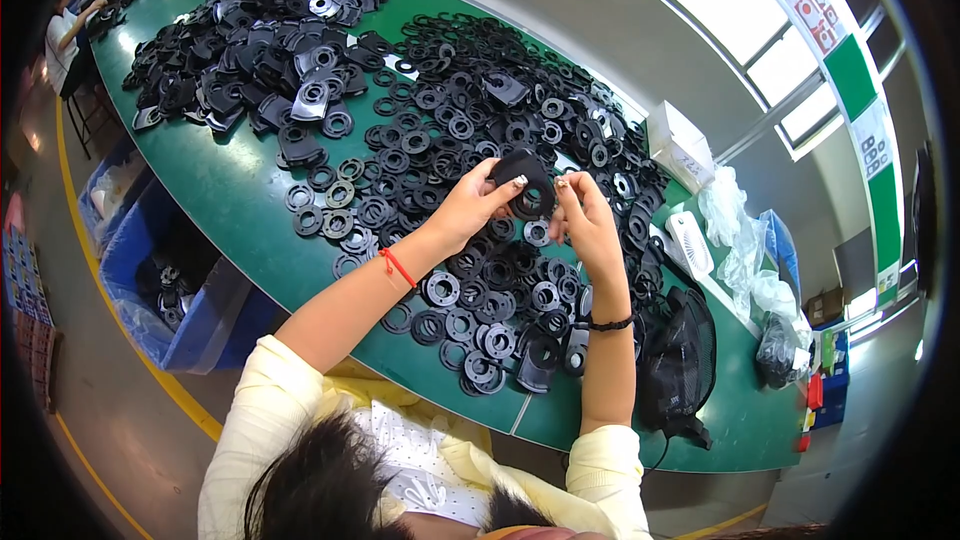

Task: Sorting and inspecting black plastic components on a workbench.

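My left hand point(468, 206) grips a black plastic part point(516, 168) with a round ring opening at one end and a flat plate at the other. The thumb lies across its face, and the part is held up above the heap. Just to the right of it is my right hand point(594, 224), its fingers bent and the thumb and forefinger drawn together; whatever may be between them is too small to make out. Beneath both hands spread many loose black rings point(441, 289). One plate-shaped part point(537, 365) lies among them near the table's front edge.
A large pile of black plate parts point(260, 60) covers the green table point(300, 315) at the far left. Blue lined bins point(215, 315) stand beside its left edge. On the right are a black mesh bag point(680, 355), a white device point(690, 243), a white box point(680, 145) and clear plastic bags point(728, 210).
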`<move>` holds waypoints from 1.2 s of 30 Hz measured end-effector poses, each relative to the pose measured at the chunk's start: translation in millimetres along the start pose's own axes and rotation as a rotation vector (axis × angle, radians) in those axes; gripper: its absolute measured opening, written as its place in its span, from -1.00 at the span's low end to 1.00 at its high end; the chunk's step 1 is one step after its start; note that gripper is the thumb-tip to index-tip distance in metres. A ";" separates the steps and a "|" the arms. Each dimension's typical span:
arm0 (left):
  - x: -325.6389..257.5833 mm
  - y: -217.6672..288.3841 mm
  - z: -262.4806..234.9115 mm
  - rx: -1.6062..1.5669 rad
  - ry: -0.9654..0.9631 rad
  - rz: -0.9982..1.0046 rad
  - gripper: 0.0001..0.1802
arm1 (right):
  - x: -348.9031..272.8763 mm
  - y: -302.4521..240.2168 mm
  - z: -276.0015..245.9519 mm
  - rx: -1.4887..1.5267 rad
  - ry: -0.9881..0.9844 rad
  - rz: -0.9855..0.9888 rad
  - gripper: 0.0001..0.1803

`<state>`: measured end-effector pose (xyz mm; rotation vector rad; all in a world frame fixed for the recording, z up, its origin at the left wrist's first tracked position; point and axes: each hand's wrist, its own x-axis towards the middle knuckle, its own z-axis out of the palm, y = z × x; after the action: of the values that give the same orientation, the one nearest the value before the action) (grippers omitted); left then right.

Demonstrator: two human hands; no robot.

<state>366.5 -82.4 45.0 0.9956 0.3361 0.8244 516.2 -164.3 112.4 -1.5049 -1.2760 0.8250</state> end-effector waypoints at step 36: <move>3.0 -6.7 0.4 0.318 0.058 0.301 -0.79 | 4.6 11.4 2.8 0.016 0.113 -0.176 -0.50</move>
<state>371.8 -82.3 39.9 1.3427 0.3799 1.0952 518.4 -159.1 101.1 -1.3842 -1.2934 0.6256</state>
